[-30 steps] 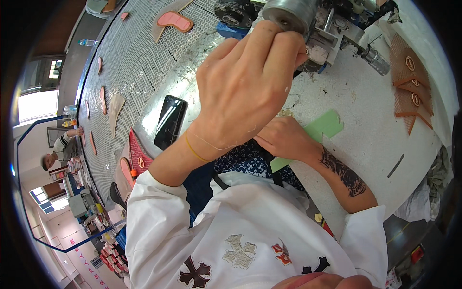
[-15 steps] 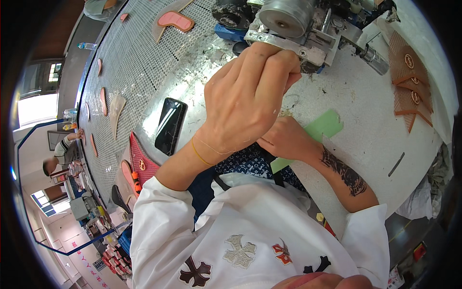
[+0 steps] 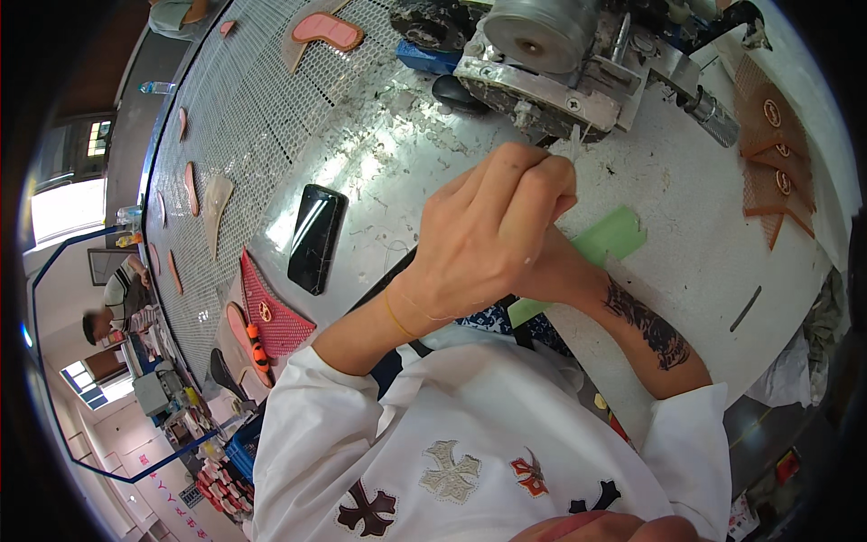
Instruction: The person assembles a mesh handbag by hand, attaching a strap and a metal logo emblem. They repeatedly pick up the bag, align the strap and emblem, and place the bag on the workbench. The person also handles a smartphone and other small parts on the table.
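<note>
Pale worktop point(image 3: 686, 244), w/ a scuffed shiny metal section to its L. Past that, a big metal mesh surface point(image 3: 262, 108). Machine point(image 3: 551, 77) at top centre, w/ round metal wheel, knurled knob & worn plate. L hand point(image 3: 492, 230) just below machine, back up, fingers curled in & closed. R hand point(image 3: 553, 267) mostly hidden under/behind L hand; can't tell if it's open or gripping. Red mesh pc point(image 3: 282, 316) w/ round emblem, far L, by L forearm. Brown mesh pcs point(image 3: 777, 144), overlapped, w/ round emblems, far R of worktop. Lt green pc point(image 3: 616, 235) flat on worktop, R wrist across its middle, both ends showing. Black phone point(image 3: 318, 239) on shiny section, L of L hand. Pink insole point(image 3: 327, 32) w/ brown edge, top L on mesh. Small black oval item point(image 3: 459, 94) nr machine. Thin pale strand point(image 3: 576, 143) btwn L fingertips & machine; can't tell if gripped.
</note>
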`<state>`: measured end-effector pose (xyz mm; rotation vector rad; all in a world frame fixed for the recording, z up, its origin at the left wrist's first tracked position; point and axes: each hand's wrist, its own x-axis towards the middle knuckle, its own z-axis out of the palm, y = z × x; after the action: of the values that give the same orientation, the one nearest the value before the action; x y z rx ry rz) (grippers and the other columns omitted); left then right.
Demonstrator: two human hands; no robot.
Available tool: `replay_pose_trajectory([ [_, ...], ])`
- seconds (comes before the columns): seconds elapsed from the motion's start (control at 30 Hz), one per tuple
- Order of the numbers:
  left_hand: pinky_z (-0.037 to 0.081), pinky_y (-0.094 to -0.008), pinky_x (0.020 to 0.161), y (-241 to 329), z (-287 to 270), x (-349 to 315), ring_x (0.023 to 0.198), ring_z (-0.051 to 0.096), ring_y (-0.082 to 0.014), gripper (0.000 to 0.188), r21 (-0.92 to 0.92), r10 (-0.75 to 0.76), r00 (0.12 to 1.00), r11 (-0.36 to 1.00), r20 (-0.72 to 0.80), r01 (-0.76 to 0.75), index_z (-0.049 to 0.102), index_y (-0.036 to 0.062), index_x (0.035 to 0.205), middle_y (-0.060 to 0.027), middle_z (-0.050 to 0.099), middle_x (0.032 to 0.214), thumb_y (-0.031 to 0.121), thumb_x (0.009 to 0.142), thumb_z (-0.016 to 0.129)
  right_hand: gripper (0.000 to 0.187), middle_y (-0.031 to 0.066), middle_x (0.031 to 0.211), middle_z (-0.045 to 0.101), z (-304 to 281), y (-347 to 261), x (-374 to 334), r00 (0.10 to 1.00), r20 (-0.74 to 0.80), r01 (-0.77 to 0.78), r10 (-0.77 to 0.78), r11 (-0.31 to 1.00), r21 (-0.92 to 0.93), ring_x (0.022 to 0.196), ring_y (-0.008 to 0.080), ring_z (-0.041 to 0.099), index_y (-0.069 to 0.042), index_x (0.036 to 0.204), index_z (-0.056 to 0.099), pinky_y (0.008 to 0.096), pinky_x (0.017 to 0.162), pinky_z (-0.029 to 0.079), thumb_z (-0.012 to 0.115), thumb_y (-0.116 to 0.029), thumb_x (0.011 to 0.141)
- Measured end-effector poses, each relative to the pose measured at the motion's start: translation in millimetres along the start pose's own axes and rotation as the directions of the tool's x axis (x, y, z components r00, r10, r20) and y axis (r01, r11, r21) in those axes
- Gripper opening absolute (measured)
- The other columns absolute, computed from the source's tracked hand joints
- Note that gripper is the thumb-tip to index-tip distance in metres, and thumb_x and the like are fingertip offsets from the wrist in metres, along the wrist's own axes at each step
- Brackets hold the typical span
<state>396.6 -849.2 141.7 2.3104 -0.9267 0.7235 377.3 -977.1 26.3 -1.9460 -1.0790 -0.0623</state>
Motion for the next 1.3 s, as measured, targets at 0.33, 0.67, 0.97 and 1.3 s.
replay_pose_trajectory([
  [0.33,0.054,-0.0326,0.058,2.4,-5.8,-43.8,0.072,0.065,-0.0226,0.033,-0.130,0.070,0.954,0.991,0.293,-0.033,0.060,0.0029,0.100,-0.0082,0.062,0.093,0.000,0.071,0.076,0.013,0.0098,0.078,0.068,1.8,-4.7,-4.7,0.973,-0.079,-0.173,0.216,0.914,0.367,0.076,0.0328,0.069,-0.005,0.086,0.061,0.0396,0.063,0.056,0.067,-0.017,0.085],
  [0.67,0.048,-0.0327,0.059,-7.3,6.2,-6.0,0.074,0.060,-0.0220,0.042,0.032,0.045,0.962,0.999,-0.270,-0.037,0.071,0.0043,0.104,-0.0062,0.063,0.092,0.005,0.064,0.083,0.008,0.0099,0.075,0.064,3.0,-0.4,2.9,0.997,-0.076,0.015,-0.013,0.999,0.028,0.074,0.0296,0.068,-0.005,0.080,0.061,0.0415,0.064,0.054,0.063,-0.010,0.087],
  [0.97,0.042,-0.0330,0.065,-21.6,23.1,19.5,0.074,0.057,-0.0202,0.033,0.206,0.179,0.893,0.973,-0.414,-0.100,0.072,0.0106,0.094,-0.0004,0.064,0.091,0.012,0.062,0.084,0.008,0.0084,0.072,0.062,-4.2,-5.6,7.9,0.999,-0.018,0.042,-0.043,0.998,-0.046,0.070,0.0276,0.067,-0.005,0.081,0.060,0.0405,0.063,0.053,0.062,-0.010,0.087],
  [1.3,0.037,-0.0318,0.068,-21.9,21.4,20.7,0.073,0.055,-0.0175,0.029,0.236,0.180,0.898,0.968,-0.402,-0.088,0.071,0.0112,0.089,0.0010,0.064,0.086,0.013,0.062,0.081,0.008,0.0085,0.071,0.062,-0.8,-5.4,6.1,0.999,-0.042,0.024,-0.026,0.999,-0.026,0.070,0.0275,0.066,-0.006,0.080,0.060,0.0406,0.063,0.053,0.061,-0.009,0.087],
])
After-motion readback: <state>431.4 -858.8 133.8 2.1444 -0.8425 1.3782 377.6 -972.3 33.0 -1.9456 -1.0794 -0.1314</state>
